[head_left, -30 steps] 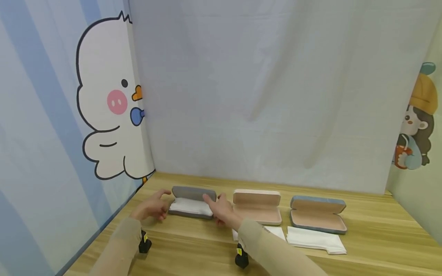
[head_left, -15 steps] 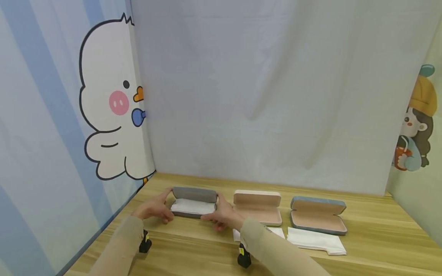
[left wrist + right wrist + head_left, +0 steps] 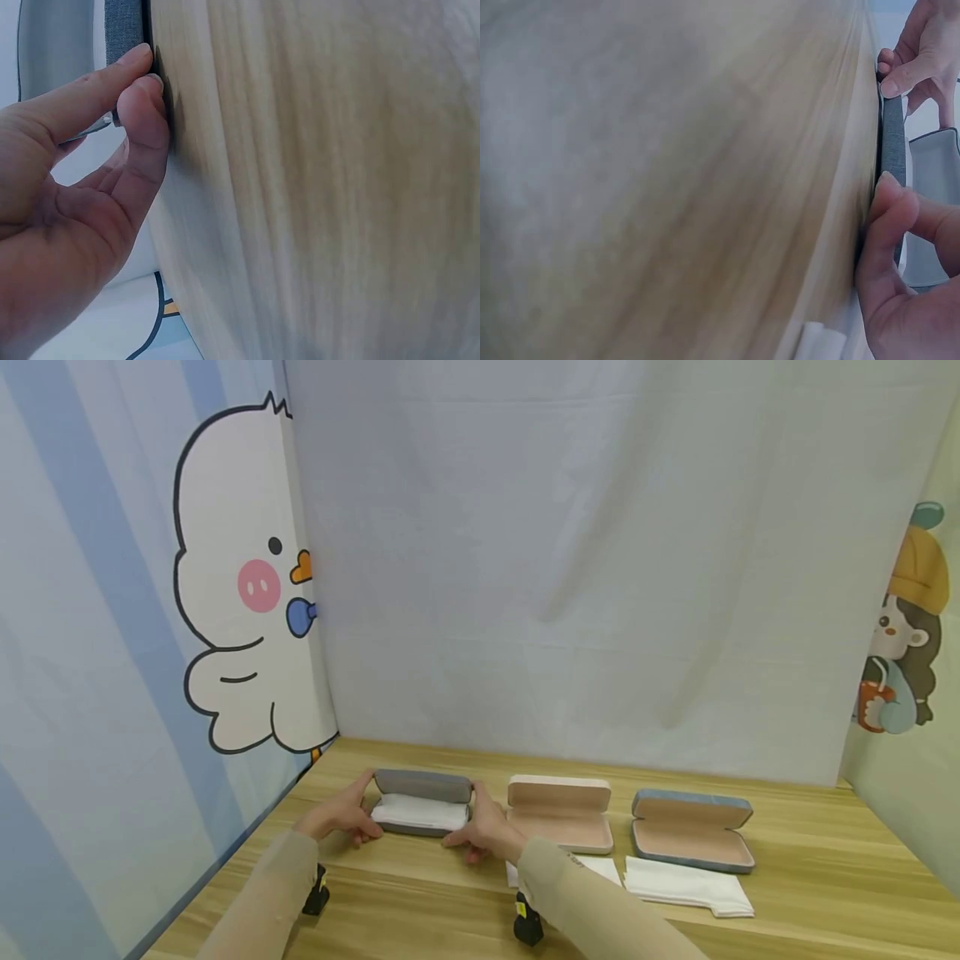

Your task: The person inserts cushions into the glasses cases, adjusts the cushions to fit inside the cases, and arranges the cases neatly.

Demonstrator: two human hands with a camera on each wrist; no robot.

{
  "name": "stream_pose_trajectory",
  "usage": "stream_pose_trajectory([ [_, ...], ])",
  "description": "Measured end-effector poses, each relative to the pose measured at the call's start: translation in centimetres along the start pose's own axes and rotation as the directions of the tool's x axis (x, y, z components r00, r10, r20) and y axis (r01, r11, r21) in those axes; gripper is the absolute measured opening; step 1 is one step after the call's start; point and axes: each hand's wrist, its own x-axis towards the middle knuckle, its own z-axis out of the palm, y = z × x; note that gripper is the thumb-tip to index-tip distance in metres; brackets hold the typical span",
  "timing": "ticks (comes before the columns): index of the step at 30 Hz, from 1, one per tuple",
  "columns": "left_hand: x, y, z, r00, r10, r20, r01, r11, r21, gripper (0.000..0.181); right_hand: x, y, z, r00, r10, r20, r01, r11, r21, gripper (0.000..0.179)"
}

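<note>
A grey glasses case [image 3: 424,786] stands with its lid up at the table's far left, a folded white cloth [image 3: 420,812] lying in its base. My left hand [image 3: 342,814] holds the left end, thumb on the front corner and another finger up by the lid. At the right end my right hand [image 3: 487,832] grips in a mirrored way. In the left wrist view, the thumb and a finger of the left hand [image 3: 90,161] meet at the edge of the case [image 3: 124,34]. The right wrist view shows both hands along the case's front wall [image 3: 893,142].
To the right stand an open white glasses case [image 3: 558,831] with a pink lining and an open blue one [image 3: 690,843]. A folded white cloth [image 3: 686,887] lies before the blue case; another cloth [image 3: 602,867] is partly behind my right arm. A grey curtain [image 3: 570,568] hangs behind the table.
The right thumb has come down from the lid's right side to the front corner of the base. My left hand has closed in on the left end. The grey case has shifted very slightly.
</note>
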Motion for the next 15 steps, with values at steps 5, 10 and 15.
stream_pose_trajectory([
  [5,-0.15,0.14,0.02,1.0,0.025,0.001,-0.025,1.0,-0.013,0.099,0.04,0.21,0.09,1.0,-0.004,0.008,0.003,1.0,0.022,0.088],
  [10,-0.29,0.09,0.0,0.999,0.033,0.003,-0.033,0.999,-0.025,0.09,-0.09,0.16,0.16,1.0,-0.003,0.014,0.002,0.998,0.061,0.083],
  [15,-0.34,-0.03,-0.14,0.999,0.048,0.012,-0.047,0.997,-0.063,0.085,-0.07,0.13,0.08,0.999,0.005,0.038,-0.01,0.991,0.135,0.081],
])
